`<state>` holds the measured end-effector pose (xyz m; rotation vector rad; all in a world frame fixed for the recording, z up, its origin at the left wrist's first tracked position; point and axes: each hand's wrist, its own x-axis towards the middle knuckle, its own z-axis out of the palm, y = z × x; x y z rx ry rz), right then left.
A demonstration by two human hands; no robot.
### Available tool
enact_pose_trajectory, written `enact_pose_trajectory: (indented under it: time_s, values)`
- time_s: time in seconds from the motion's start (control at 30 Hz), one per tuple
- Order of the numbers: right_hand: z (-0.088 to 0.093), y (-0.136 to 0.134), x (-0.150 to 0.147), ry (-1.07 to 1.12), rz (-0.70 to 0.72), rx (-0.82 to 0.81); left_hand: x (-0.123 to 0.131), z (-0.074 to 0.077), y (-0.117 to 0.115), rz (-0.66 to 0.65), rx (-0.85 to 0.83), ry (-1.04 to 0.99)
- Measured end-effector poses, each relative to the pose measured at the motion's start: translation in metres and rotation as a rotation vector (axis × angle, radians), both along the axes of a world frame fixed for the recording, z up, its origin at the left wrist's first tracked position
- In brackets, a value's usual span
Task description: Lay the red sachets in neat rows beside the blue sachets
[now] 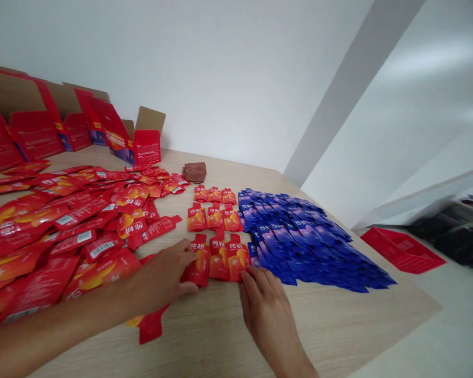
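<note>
Three short rows of red spouted pouches (218,261) lie face up on the wooden table, each with orange and yellow print. My left hand (169,270) grips the left edge of the leftmost pouch (199,265) in the nearest row, thumb below and fingers above. At the other end of that row, my right hand (266,307) has its closed fingertips on the lower right corner of the rightmost pouch (237,260). Its thumb is mostly hidden. Blue pouches (295,236) lie in overlapping rows just right of the red ones.
A loose heap of red pouches (82,220) covers the left side of the table. Open red cartons (147,146) stand along the back left. A folded brown cloth (194,172) lies near the wall. A red box (404,249) is beyond the table's right edge.
</note>
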<state>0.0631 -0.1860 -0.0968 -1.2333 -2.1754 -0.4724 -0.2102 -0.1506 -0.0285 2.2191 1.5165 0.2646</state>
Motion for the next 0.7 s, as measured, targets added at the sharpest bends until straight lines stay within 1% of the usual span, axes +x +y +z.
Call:
enact_pose_trajectory:
  time_s: [0.07,0.13,0.23,0.33,0.4,0.47,0.57,0.7]
  values:
    - [0.001,0.000,0.000,-0.004,-0.002,0.004,0.004,-0.003,0.001,0.002,0.011,0.022]
    - [0.001,0.000,0.000,0.004,-0.001,0.002,0.006,-0.003,0.002,-0.006,0.022,0.038]
    - [0.001,-0.001,0.000,0.027,0.004,0.007,-0.003,0.007,0.011,-0.022,0.110,0.114]
    - [-0.001,-0.001,0.000,0.033,0.004,0.000,-0.023,0.021,0.033,0.019,0.245,0.368]
    - [-0.002,-0.001,-0.001,0.037,-0.001,-0.012,-0.038,0.029,0.050,0.060,0.235,0.560]
    - [-0.003,-0.001,-0.001,0.037,-0.002,-0.015,-0.049,0.033,0.063,0.079,0.185,0.677]
    - [-0.004,-0.001,-0.001,0.028,0.000,-0.006,-0.054,0.031,0.072,0.044,0.209,0.737]
    - [-0.005,-0.001,0.000,0.028,0.001,-0.011,-0.052,0.021,0.074,-0.035,0.296,0.768]
